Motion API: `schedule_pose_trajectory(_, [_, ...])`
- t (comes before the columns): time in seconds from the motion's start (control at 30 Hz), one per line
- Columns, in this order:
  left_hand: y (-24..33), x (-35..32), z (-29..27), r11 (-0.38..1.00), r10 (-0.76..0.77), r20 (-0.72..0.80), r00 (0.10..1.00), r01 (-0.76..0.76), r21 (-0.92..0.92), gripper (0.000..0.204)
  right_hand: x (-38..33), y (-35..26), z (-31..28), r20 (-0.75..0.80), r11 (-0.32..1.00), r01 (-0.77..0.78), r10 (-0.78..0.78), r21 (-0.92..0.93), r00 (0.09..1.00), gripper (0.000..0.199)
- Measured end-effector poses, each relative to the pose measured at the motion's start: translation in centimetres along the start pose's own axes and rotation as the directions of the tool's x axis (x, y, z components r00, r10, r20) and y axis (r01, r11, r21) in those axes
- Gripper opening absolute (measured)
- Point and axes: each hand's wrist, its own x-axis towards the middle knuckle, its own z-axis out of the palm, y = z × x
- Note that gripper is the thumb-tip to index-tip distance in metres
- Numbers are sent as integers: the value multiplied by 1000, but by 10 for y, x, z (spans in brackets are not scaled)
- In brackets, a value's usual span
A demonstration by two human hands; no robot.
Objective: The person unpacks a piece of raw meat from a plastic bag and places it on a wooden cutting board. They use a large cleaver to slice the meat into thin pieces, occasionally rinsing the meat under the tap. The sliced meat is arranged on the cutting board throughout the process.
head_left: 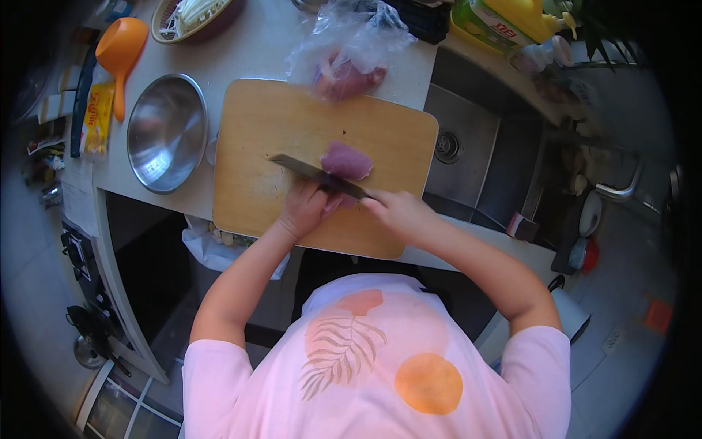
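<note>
The person's right hand (398,214) is clenched around the handle of a knife (311,170), at four o'clock from the middle of the cutting board (398,132), with twelve pointing away from the body. The dark blade, a little blurred, points from there toward ten o'clock. At seven o'clock, the left hand (306,208) is bent over the board close against the near side of the blade, beside a smaller bit of pink meat (342,202); its fingertips are partly hidden, so one cannot tell how firmly they grasp it. The larger chunk of meat (347,159) lies on the board, just beyond the blade, slightly to the three o'clock side of the middle.

At twelve o'clock, a clear plastic bag (351,29) with more meat inside overlaps the board's far edge. Just past nine sits a shiny steel bowl (167,135), and beyond it a yellow packet (97,121). An orange scoop (121,47) lies at ten, and a basket (219,25) of pale, stringy food stands between ten and eleven. A yellow bottle (512,22) is near two o'clock. At three, the steel sink (501,157) opens beside the board, with a curved faucet (621,192) past it.
</note>
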Motion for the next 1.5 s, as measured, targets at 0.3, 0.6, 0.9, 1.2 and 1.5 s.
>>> schedule_pose_trajectory(0.3, [4,-2,-2,999,16,104,994,-12,-35,30,53,-16,16,-82,867,438,-467,-237,880,38])
schedule_pose_trajectory(0.6, [20,8,-19,991,-99,183,978,113,-65,30,9,3,3,-119,977,172,-157,129,980,42])
schedule_pose_trajectory(0.9, [52,4,-22,637,-656,-70,751,502,-585,43,-25,8,-27,-134,949,98,-59,301,989,43])
schedule_pose_trajectory(1.2, [56,27,-12,932,-355,-189,915,332,-143,32,-57,10,-19,-224,891,225,-144,394,964,47])
schedule_pose_trajectory(1.5, [72,7,4,794,-581,-294,759,447,-413,36,-99,-26,-28,2,969,-22,23,246,1000,42])
